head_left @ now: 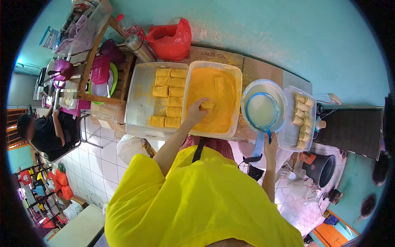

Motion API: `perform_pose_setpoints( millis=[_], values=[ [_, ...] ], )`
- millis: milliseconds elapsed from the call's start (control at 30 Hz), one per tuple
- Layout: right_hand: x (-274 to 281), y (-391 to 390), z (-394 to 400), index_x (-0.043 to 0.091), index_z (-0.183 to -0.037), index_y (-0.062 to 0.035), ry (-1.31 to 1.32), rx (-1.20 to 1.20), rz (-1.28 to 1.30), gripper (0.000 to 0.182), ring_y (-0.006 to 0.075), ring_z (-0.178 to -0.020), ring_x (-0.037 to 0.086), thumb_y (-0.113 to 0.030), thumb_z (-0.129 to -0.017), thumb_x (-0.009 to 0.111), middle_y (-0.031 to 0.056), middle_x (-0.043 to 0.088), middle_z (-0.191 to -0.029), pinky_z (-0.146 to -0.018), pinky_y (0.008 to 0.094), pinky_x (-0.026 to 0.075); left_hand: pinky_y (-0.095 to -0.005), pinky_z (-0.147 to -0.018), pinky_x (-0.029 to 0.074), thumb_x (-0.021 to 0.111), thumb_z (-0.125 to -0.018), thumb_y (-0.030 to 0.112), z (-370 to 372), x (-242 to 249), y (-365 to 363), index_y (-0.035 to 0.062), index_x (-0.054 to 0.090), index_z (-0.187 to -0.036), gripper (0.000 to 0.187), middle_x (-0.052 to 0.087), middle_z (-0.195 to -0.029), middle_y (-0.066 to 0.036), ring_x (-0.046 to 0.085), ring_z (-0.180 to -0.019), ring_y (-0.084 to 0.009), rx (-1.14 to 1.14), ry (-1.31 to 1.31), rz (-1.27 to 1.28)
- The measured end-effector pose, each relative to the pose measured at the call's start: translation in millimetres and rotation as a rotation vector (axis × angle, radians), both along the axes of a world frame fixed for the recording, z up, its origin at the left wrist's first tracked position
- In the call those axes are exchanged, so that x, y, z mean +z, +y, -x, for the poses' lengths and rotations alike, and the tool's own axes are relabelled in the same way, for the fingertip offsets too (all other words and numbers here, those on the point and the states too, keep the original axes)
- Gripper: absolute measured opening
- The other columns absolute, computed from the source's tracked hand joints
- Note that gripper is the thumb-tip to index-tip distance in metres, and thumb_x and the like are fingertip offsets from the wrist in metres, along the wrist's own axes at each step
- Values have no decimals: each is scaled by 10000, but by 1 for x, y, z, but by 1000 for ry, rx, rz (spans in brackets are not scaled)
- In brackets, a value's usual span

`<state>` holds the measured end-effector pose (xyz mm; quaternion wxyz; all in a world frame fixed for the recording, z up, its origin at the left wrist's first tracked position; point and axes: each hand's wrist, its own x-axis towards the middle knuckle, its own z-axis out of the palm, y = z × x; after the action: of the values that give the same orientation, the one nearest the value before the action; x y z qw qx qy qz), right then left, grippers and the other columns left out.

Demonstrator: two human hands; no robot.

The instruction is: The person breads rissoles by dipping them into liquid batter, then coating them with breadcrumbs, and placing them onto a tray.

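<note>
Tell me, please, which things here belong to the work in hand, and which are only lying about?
In use:
- left hand pressing a roll into the crumb tub
- right hand on the blue strainer in the batter bowl
- tray of coated rolls
- tub of plain rolls

Lying about:
- red plastic bag
- steel flask
- purple kettle
- black bin

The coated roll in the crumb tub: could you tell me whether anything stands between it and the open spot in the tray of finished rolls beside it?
Only the two containers' touching rims lie between. The left hand holds the roll in the crumb tub; the tray adjoins it.
</note>
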<state>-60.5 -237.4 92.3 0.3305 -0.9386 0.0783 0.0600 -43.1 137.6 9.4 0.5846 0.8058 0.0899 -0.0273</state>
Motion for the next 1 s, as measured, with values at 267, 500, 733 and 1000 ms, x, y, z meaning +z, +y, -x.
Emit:
perform_pose_setpoints(
  millis=[267, 500, 733, 1000],
  values=[
    [-28, -11, 2, 530, -1147, 75, -77, 5, 54, 440, 343, -977, 581, -292, -903, 551, 252, 595, -1062, -856, 368, 432, -193, -573, 458, 691, -825, 115, 2, 75, 28, 100, 437, -1326, 562, 636, -865, 3, 578, -689, -75, 419, 293, 948],
    [2, 8, 0, 528, -1151, 87, -75, 5, 60, 441, 338, -921, 595, -280, -907, 545, 247, 612, -1020, -819, 371, 442, -274, -514, 489, 694, -823, 130, 36, 13, 142, 51, 489, -1249, 479, 642, -947, -55, 619, -720, -141, 946, 175, 828],
    [-18, -7, -1, 526, -1073, 35, 22, -3, 9, 353, 386, -934, 540, -274, -903, 552, 250, 551, -1028, -816, 423, 419, -371, -563, 538, 644, -852, 124, 27, -53, 170, 5, 583, -1140, 317, 620, -1007, -128, 625, -864, -243, 1124, 253, 707],
    [-40, -16, 3, 524, -1133, 52, -170, 52, 67, 398, 160, -612, 525, -268, -904, 573, 120, 576, -803, -553, 304, 424, -397, -816, 483, 561, -891, 139, -1, 16, 109, -9, 581, -1163, 310, 608, -1079, -186, 611, -916, -279, 842, -272, -707]
  ],
)
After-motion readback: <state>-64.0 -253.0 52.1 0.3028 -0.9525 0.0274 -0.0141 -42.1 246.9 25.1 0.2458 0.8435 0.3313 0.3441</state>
